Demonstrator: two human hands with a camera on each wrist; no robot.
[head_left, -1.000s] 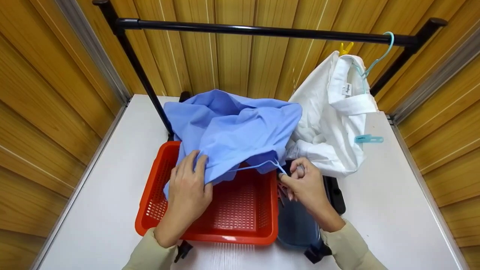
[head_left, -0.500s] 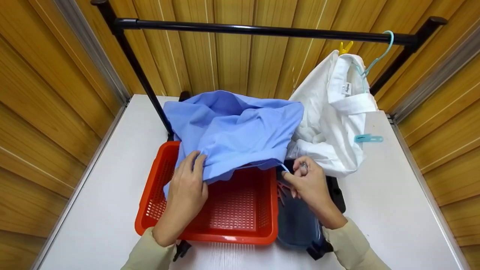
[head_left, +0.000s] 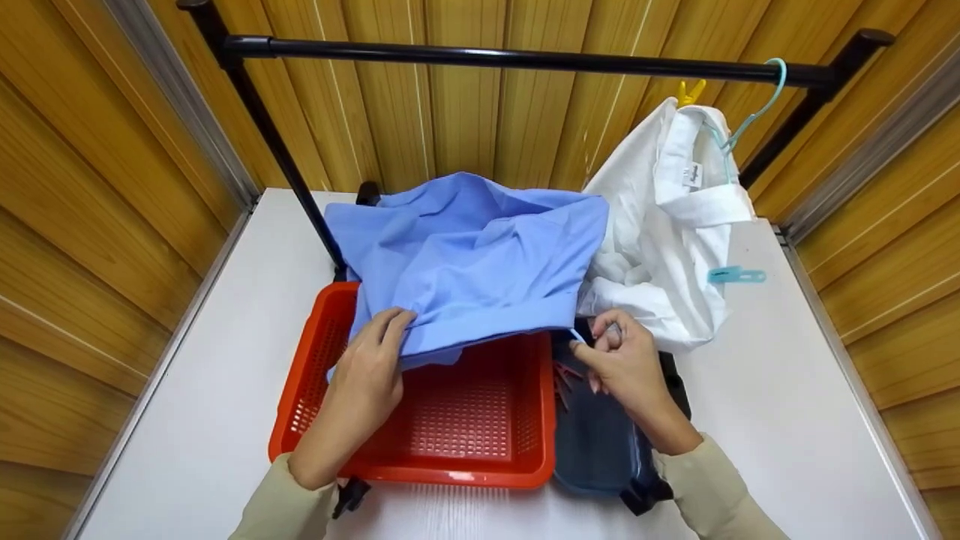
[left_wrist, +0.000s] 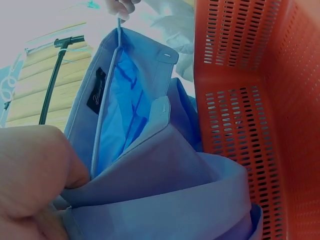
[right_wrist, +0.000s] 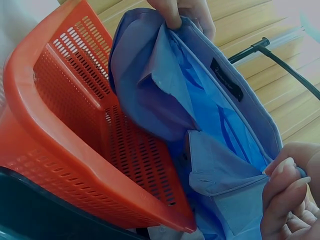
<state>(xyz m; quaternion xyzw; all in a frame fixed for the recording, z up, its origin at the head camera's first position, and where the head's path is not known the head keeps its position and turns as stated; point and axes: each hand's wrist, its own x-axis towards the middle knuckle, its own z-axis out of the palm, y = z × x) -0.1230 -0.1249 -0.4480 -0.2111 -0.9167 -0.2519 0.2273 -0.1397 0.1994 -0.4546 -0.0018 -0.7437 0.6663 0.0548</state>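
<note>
Light blue trousers (head_left: 480, 255) are draped over the back of the red basket (head_left: 487, 478), waistband toward me. In the left wrist view a thin light blue hanger (left_wrist: 103, 105) runs across the waistband opening, beside a dark label (left_wrist: 96, 91). My left hand (head_left: 364, 371) pinches the waistband's left end, where the hanger's end meets the cloth. My right hand (head_left: 622, 367) pinches the other end of the hanger at the right corner of the waistband, its fingers curled. Inside the waistband a buttonholed tab (right_wrist: 207, 180) hangs loose in the right wrist view.
A black rack bar (head_left: 487, 56) spans the back. White trousers (head_left: 660, 247) hang at its right on a light teal hanger (head_left: 757, 116), with a yellow clip (head_left: 691, 91) and a teal clip (head_left: 735, 274). A dark bin (head_left: 596, 450) with reddish clips (head_left: 564, 379) stands right of the basket.
The right hand has drawn the hanger's end slightly right, and the waistband has straightened from a gaping fold into a flat edge. The left hand has shifted slightly down and left.
</note>
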